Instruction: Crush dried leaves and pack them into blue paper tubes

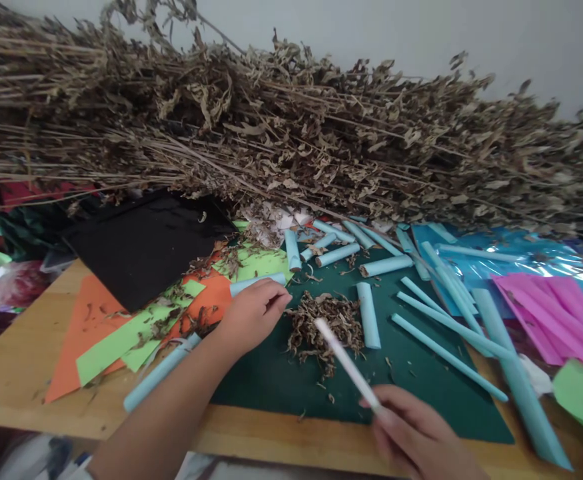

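My right hand grips a slim white stick near its lower end, with the far tip over a pile of dried leaves. The pile lies on a dark green mat. Left of the pile, my left hand has its fingers curled together; whatever they may hold is hidden. A light blue paper roll lies just behind that hand, and I cannot tell whether they touch. Another short blue paper roll lies beside the pile on the right.
Several filled blue rolls and thin blue tubes lie around the mat. Dried plant stalks span the back. Black sheet, orange paper and green paper strips lie left; pink paper lies right.
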Action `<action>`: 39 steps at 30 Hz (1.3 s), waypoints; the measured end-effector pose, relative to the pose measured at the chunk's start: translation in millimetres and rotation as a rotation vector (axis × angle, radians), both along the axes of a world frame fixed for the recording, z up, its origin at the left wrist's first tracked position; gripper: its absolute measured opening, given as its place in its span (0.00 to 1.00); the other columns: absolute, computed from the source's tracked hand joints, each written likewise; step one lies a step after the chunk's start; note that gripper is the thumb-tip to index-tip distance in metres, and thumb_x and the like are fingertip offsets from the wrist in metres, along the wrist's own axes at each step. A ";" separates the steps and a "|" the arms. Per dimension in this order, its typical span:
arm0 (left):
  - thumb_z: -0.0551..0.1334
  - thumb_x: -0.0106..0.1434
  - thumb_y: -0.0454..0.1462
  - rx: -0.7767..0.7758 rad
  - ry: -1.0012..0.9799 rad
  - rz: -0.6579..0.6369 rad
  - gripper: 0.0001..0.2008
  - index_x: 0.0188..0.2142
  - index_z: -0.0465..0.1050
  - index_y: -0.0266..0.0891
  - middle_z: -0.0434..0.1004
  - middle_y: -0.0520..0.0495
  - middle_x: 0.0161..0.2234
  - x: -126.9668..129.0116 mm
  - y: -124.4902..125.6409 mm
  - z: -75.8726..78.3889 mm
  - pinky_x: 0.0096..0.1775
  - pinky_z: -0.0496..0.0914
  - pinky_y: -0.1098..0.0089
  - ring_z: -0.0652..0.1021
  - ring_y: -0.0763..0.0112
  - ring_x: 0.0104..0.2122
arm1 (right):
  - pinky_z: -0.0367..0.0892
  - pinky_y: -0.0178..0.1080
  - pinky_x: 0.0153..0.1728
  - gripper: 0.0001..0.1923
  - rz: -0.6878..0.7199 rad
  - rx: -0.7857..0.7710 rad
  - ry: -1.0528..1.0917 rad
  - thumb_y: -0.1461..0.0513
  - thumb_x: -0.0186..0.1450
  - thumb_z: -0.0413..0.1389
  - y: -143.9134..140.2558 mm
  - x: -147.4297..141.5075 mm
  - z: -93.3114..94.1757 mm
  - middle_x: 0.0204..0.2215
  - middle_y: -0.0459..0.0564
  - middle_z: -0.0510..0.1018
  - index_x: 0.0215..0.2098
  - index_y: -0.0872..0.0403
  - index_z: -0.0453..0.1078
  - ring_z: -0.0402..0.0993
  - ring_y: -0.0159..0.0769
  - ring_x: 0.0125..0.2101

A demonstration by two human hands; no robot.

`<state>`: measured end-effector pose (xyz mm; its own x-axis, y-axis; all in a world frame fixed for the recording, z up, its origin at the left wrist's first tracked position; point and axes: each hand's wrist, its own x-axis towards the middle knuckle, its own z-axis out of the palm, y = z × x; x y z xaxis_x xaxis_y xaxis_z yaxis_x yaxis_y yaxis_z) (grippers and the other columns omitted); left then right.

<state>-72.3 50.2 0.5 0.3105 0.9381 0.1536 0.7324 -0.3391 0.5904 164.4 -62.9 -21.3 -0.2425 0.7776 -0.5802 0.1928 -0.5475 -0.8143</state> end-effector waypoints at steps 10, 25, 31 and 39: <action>0.54 0.56 0.44 -0.183 0.481 -0.334 0.09 0.29 0.66 0.42 0.71 0.52 0.30 -4.0 -2.1 0.4 0.26 0.61 0.73 0.71 0.69 0.29 | 0.45 0.26 0.12 0.20 0.072 0.014 0.029 0.49 0.55 0.48 8.4 -12.7 2.8 0.18 0.42 0.67 0.38 0.54 0.60 0.50 0.20 0.11; 0.51 0.57 0.34 -0.126 0.455 -0.479 0.09 0.31 0.69 0.40 0.72 0.49 0.32 8.8 -10.8 -1.5 0.32 0.66 0.70 0.72 0.67 0.33 | 0.55 0.33 0.17 0.20 0.400 1.261 -1.014 0.57 0.63 0.38 47.0 31.9 3.0 0.14 0.46 0.68 0.20 0.53 0.62 0.64 0.30 0.15; 0.53 0.57 0.34 -0.163 0.377 -0.542 0.10 0.37 0.68 0.42 0.70 0.48 0.36 4.0 -13.5 -0.4 0.38 0.65 0.69 0.70 0.67 0.37 | 0.57 0.32 0.18 0.18 0.417 1.276 -1.030 0.57 0.64 0.38 46.5 36.8 -1.6 0.15 0.47 0.69 0.22 0.53 0.62 0.67 0.31 0.17; 0.52 0.58 0.38 -0.126 0.424 -0.528 0.09 0.37 0.67 0.42 0.70 0.47 0.33 9.9 -19.9 -1.3 0.34 0.64 0.68 0.71 0.66 0.34 | 0.55 0.32 0.12 0.20 0.063 0.951 -1.132 0.53 0.62 0.39 46.9 48.1 10.3 0.09 0.44 0.63 0.19 0.52 0.60 0.61 0.31 0.11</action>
